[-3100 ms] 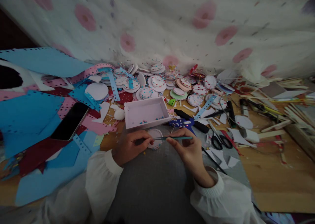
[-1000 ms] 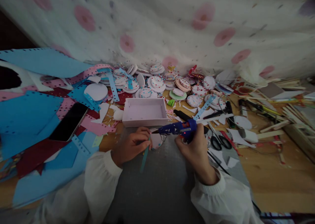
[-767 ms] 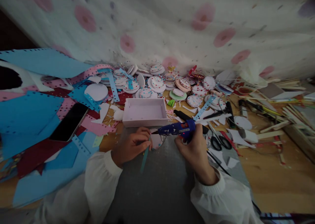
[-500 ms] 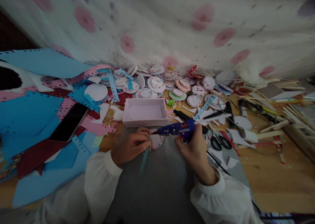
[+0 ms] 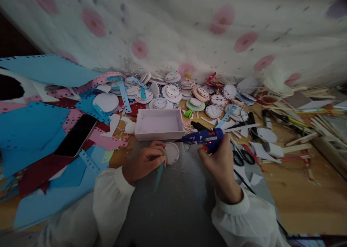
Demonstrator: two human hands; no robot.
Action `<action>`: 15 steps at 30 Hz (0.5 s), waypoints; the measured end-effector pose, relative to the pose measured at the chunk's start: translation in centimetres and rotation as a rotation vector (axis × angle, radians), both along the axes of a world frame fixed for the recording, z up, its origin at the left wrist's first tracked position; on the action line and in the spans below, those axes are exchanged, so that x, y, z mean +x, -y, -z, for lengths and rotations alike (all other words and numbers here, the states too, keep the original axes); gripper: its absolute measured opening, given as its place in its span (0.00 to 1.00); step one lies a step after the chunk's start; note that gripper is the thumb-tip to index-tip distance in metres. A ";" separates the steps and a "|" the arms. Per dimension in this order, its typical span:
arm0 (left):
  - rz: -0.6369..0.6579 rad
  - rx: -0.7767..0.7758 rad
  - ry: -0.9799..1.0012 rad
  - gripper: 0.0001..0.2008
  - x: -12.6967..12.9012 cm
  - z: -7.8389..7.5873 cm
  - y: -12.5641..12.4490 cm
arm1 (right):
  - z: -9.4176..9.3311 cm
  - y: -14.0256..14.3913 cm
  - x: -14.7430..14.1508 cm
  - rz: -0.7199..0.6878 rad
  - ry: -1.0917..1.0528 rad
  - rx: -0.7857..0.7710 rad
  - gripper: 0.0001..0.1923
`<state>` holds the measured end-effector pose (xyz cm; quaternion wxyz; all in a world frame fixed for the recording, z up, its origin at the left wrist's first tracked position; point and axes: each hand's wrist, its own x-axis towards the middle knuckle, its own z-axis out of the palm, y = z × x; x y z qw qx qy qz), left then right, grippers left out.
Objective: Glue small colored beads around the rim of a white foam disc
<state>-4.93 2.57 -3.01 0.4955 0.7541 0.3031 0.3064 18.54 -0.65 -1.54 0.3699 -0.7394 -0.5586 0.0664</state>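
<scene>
A blue hot glue gun (image 5: 202, 138) with a white glue stick (image 5: 241, 128) out of its back is gripped in my right hand (image 5: 221, 162); a small red light glows on it. Its nozzle points left, over the mat just right of a round white disc (image 5: 172, 153). My left hand (image 5: 148, 160) is closed at the disc's left edge, pinching a thin teal strip (image 5: 159, 176) that hangs down toward me. Its fingertips also meet the disc's rim. Small coloured dots show along that rim.
A white open box (image 5: 159, 131) stands behind the disc on the grey mat (image 5: 173, 211). Many decorated discs (image 5: 173, 91) pile up along the curtain. Coloured paper sheets and a phone (image 5: 76, 135) lie left; scissors (image 5: 242, 156), wooden sticks and scraps lie right.
My right hand has drawn the glue gun to the right, so its nozzle has left the disc's edge and more of the disc shows. My left hand has stayed put.
</scene>
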 end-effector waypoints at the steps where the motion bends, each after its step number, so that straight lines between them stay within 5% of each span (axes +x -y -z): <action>1: 0.000 0.001 0.002 0.17 0.0 0.0 0.0 | 0.1 -0.2 0.5 0.016 0.001 -0.009 0.18; 8: 0.012 0.009 -0.001 0.17 0.0 -0.1 0.1 | 3.2 -1.1 2.9 -0.014 0.125 -0.245 0.16; 12: 0.011 -0.017 0.006 0.17 -0.2 0.0 0.1 | 2.8 -1.1 2.4 -0.003 0.269 -0.025 0.14; 15: -0.020 -0.064 0.024 0.16 -0.2 0.1 0.1 | 1.0 -0.4 0.8 -0.240 0.226 0.234 0.11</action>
